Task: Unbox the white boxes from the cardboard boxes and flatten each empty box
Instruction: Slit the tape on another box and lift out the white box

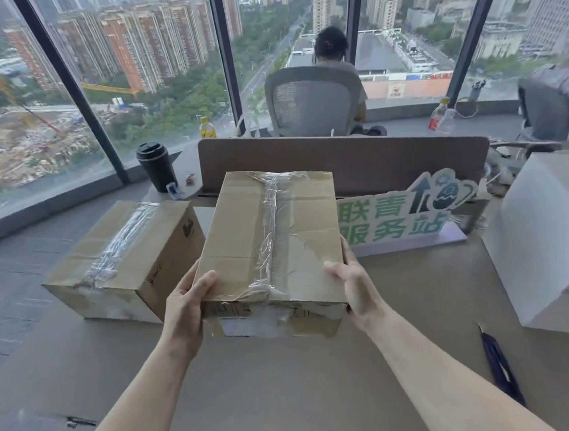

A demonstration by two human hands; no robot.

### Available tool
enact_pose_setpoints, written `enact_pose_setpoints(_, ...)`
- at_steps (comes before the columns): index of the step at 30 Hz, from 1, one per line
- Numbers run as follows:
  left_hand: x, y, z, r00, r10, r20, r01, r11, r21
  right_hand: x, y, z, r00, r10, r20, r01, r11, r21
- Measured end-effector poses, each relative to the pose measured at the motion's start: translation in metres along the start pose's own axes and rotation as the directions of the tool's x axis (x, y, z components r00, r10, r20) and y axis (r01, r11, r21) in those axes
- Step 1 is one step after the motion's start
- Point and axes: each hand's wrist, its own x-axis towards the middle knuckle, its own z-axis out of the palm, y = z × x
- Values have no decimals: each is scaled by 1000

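Both sets of fingers grasp the taped cardboard box [272, 247] at its near corners: the left hand [189, 301] with its thumb lying over the top at the 8 o'clock corner, the right hand [353, 286] clamping the 4 o'clock corner the same way. The box appears lifted and tilted toward the viewer, above the middle of the cardboard-covered surface [291, 386].

The hold is only at the near end, so the far end could dip and the box slide out, the more so if a white box shifts inside. The tape down the top seam is wrinkled and partly torn; pulling at it by hand may rip the flaps unevenly, which would make flattening awkward.

At 9 o'clock, just beside it, a second taped cardboard box [122, 260] rests near the surface's left edge and could be nudged off by a swing that way. At 1 o'clock the green-lettered sign [400, 215] stands close and would topple easily. At 3 o'clock a large white box [553, 233] takes up the right side, with a dark blue knife-like tool [499, 365] at 4 o'clock. The freest room lies toward 6 o'clock, between the forearms.
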Motion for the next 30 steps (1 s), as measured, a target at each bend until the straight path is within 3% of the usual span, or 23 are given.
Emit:
enact_pose_setpoints(7,-3,5,-31,998,-21,64,21,1000,4,0,1,22,1000,18,10,-18,1000,-19)
enact_pose_setpoints(17,-17,-31,-56,972,-191,138,192,981,4,-46,50,21,984,118,-133,-120,993,-11)
enact_pose_setpoints(30,24,-74,-16,917,-317,243,290,947,140,-33,76,-28,936,176,-307,-184,983,2)
